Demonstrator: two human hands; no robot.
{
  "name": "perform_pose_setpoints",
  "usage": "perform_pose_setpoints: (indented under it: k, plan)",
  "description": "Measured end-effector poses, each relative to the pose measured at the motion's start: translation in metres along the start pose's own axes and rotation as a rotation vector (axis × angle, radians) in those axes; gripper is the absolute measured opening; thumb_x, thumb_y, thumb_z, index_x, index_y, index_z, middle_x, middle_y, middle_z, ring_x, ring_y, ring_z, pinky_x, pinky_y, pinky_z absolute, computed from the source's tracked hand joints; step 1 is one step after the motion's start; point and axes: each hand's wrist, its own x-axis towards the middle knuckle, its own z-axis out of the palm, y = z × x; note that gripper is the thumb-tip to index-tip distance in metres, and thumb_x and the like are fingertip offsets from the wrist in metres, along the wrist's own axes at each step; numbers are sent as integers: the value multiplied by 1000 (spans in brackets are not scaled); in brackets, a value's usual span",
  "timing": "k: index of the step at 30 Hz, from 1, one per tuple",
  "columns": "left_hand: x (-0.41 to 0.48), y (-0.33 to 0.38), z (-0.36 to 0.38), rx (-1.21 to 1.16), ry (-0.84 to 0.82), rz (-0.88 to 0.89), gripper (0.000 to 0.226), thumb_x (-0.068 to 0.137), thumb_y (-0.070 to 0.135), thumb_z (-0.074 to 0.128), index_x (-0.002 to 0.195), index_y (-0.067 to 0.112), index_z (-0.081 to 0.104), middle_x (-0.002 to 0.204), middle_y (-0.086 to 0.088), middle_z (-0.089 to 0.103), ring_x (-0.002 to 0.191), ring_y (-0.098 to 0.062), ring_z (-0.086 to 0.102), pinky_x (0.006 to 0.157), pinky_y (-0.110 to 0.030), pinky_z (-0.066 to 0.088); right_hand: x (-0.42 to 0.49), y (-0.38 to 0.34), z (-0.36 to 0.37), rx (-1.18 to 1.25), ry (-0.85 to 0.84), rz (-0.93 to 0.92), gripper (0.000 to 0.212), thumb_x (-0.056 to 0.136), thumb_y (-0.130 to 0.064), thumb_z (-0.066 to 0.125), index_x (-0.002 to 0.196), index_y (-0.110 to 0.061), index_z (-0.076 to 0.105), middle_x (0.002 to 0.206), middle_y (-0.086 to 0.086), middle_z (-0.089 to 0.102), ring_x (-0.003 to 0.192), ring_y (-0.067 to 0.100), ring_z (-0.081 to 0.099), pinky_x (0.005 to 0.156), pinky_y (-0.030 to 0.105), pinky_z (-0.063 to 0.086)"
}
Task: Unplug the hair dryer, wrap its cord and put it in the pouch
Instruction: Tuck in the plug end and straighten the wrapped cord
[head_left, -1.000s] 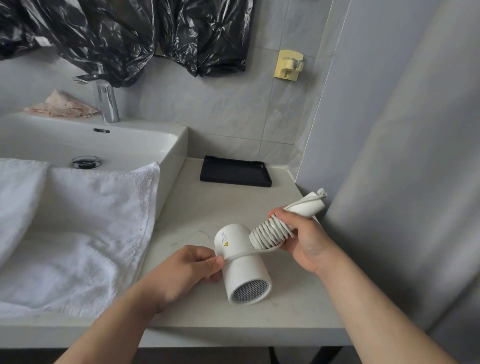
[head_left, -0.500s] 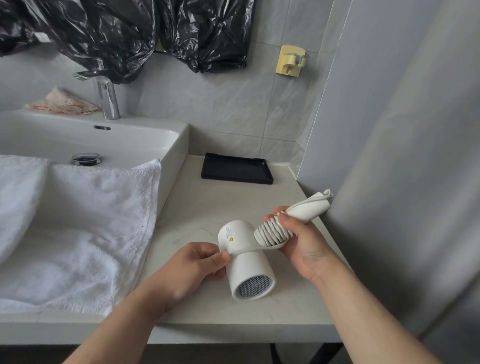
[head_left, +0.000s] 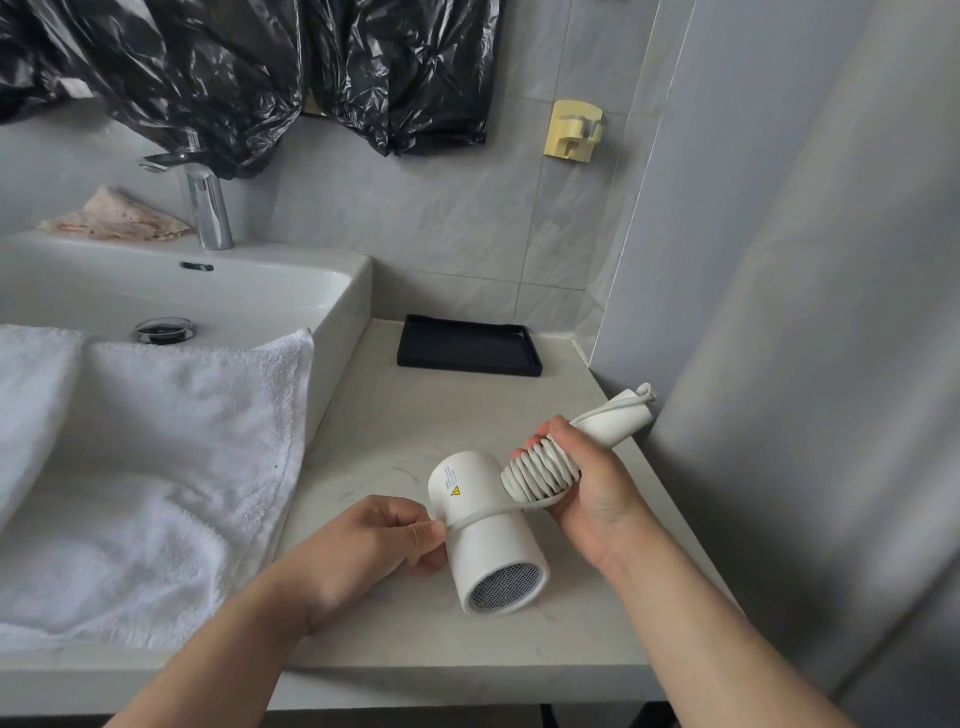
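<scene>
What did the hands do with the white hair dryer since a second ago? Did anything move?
Nothing visibly changed. The left hand pinches the loose strand of the white cord against the barrel of the white plastic hair dryer, just as before. The right hand grips the coil-wrapped handle in the same spot. No new turn of cord has been added.

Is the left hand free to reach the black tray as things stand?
Likely not yet: the left hand pinches the cord by the dryer and would have to let go first, though nothing stands between it and the tray.
</scene>
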Motion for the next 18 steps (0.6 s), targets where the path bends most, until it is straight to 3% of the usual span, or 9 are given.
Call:
perform_pose_setpoints:
  k: [2,4,9,13,15,18]
  plan:
    - [-1,2,1,-20,-14,-4,33,66,51,71,57,19,69,81,-16,64,82,-24,49,86,-42,47,2,2,1,-20,33,-20,17,70,-32,72,69,-18,63,69,1,58,72,22,61,80,37,49]
    - [-1,3,2,-17,2,-15,32,67,51,66,55,20,69,84,-17,61,80,-23,49,87,-39,52,5,4,2,-4,64,-22,21,70,-33,75,71,-17,63,70,1,58,72,22,60,81,38,49]
    - [-5,5,5,-17,65,-4,33,66,51,66,60,19,68,74,-12,63,71,-20,48,80,-37,38,4,1,2,3,67,-4,26,66,-37,74,75,-17,62,70,1,60,74,23,62,79,37,51]
    - [-6,3,8,-80,117,5,37,71,48,71,71,11,69,73,-8,67,75,-21,60,85,-41,44,-1,2,-4,88,104,36,20,67,-30,71,74,-16,59,68,2,61,73,23,62,76,35,53]
    - [-8,3,10,-17,142,25,42,76,48,68,76,6,69,61,1,62,68,-19,49,76,-36,41,-2,3,-4,126,113,47,21,66,-31,72,74,-16,59,68,2,62,74,23,63,76,36,53]
    - [-8,2,16,107,226,89,31,89,31,64,76,3,65,50,9,51,52,-9,37,55,-25,32,-3,4,-6,135,109,55,23,70,-34,70,76,-15,60,67,1,64,78,24,62,81,39,51]
